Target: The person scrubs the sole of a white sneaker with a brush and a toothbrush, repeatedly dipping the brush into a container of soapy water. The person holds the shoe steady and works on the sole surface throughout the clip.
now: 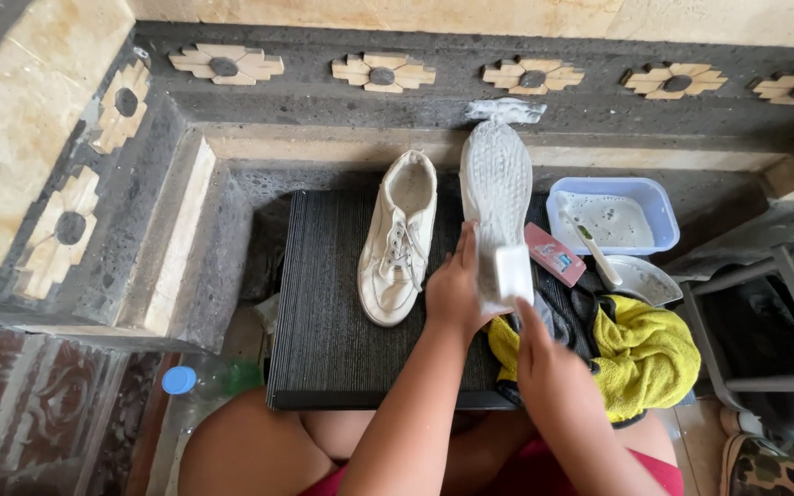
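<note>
Stone-tiled ledge: on a dark mat (323, 303), left hand (452, 292) grips 1 soapy, likely slippery upturned sneaker (496, 184) by its heel; right hand (544, 354) clasps a white sponge (513, 272).

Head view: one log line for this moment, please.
left hand: holds upturned white shoe | right hand: white sponge block on sole | second shoe: on dark mat | tub: soapy water
</note>
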